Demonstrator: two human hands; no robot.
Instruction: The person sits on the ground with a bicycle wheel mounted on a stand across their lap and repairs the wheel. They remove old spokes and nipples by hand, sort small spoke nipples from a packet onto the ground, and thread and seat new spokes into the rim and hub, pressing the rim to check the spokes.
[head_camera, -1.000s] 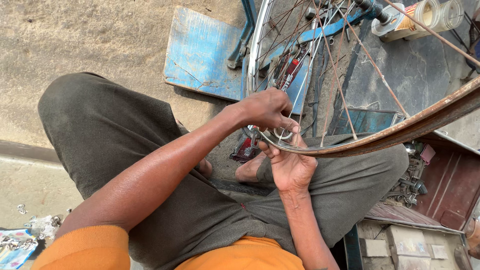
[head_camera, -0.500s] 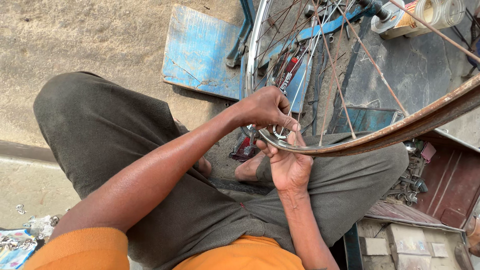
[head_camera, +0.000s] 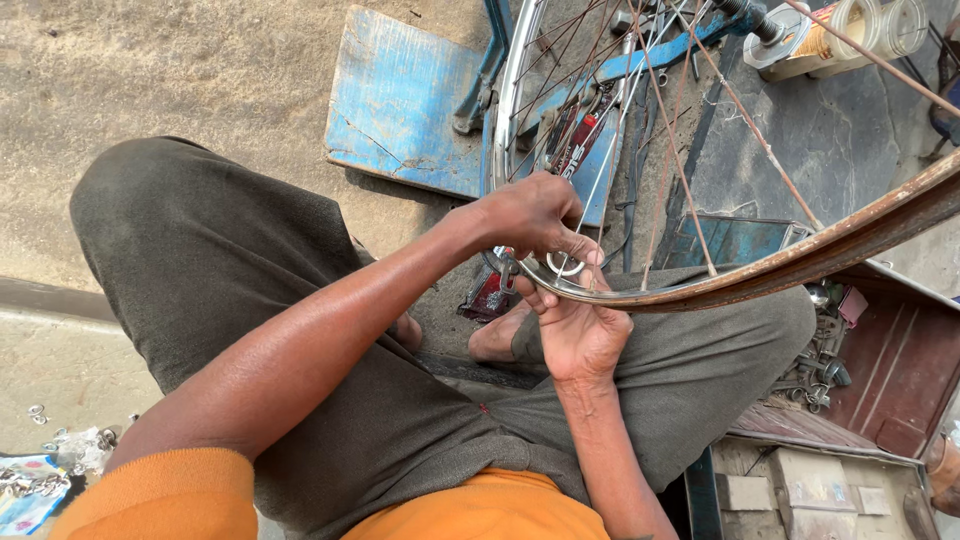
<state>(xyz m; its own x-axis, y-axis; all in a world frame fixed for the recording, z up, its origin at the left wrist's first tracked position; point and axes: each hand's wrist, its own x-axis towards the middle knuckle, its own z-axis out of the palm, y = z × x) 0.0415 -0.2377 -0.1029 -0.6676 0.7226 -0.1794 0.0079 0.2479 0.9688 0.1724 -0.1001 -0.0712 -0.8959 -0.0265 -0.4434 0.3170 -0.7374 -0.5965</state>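
**Truing a rusty wheel by hand**

Crouching over a bicycle wheel rim (head_camera: 760, 275) at mid-frame, a person pinches a small ring-shaped spoke tool (head_camera: 563, 265) in the left hand (head_camera: 530, 215), fingers closed on it, while the right hand (head_camera: 580, 330) cups the rim from below. Thin spokes (head_camera: 680, 160) crowd the fingers; a slip of the tool could likely nick a knuckle or round off the fitting.

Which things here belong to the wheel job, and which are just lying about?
In use: left hand, right hand, rusty wheel rim, spokes, small ring tool.
Lying about: blue board, clear jars, loose metal parts.
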